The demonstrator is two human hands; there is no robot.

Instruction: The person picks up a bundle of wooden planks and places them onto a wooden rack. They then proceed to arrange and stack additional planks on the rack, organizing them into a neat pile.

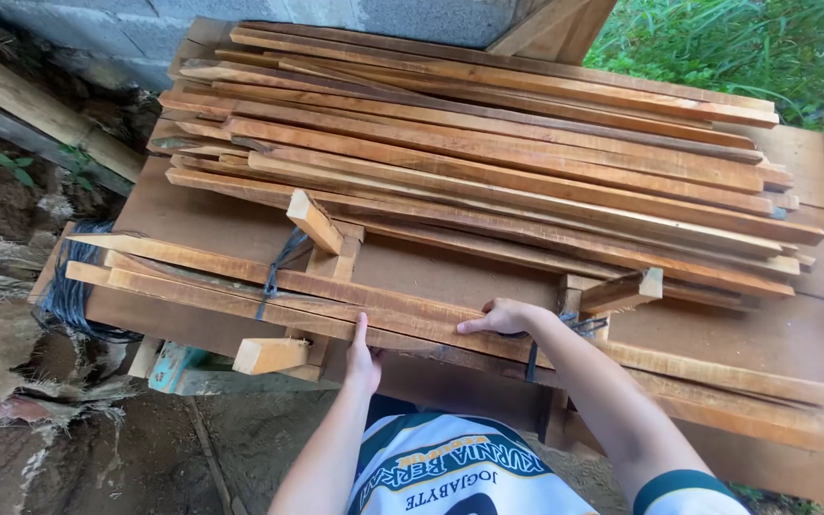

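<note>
I am leaning over a wooden desk (240,229) that is carrying a lot of timber. My left hand (362,358) is reaching up at the near edge of a bundle of long wooden slats (240,291). Its fingers are lying straight and close together against the near side of the slats, so this grip is not closing round anything; it is only touching the wood. My right hand (498,317) is resting on top of the same bundle, a little to the right of the left one. Its fingers are curling down over the top slat and pressing on it, but I cannot tell whether they are wrapping right round it.

The bundle is lying along the near side of the desk, running from the left edge across to the right. A dark strap (274,272) is binding it near the left, and short wooden blocks (315,221) are standing up between the slats. Another block (624,291) is sticking up just right of my right hand.

On the far half of the desk a big loose stack of slats (488,143) is lying, well apart from my hands. A coil of black wire (67,300) is hanging at the left end. Green grass (717,48) is showing at the far right.
</note>
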